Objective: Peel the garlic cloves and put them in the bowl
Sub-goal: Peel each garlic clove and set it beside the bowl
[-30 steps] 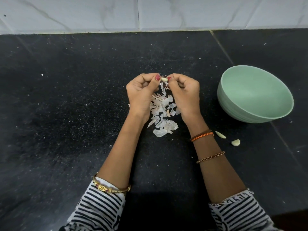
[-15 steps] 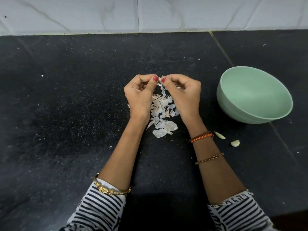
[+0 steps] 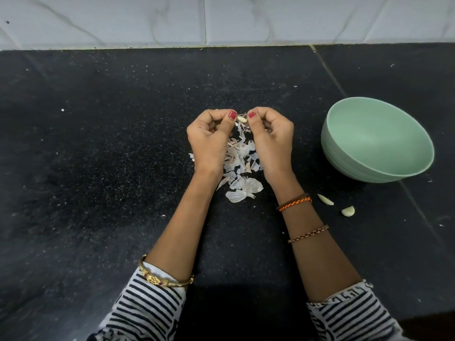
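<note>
A black speckled countertop (image 3: 98,168) meets a white marble-tiled wall (image 3: 147,18) at the back.

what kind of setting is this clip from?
Most likely a home kitchen counter. A black speckled stone countertop meets a white marble-look tiled wall, a green bowl stands on it, and both hands work a garlic clove above a pile of papery peels.

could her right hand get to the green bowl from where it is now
Probably yes. The right hand pinches the garlic clove with the left hand, but bare counter separates it from the bowl.
</note>
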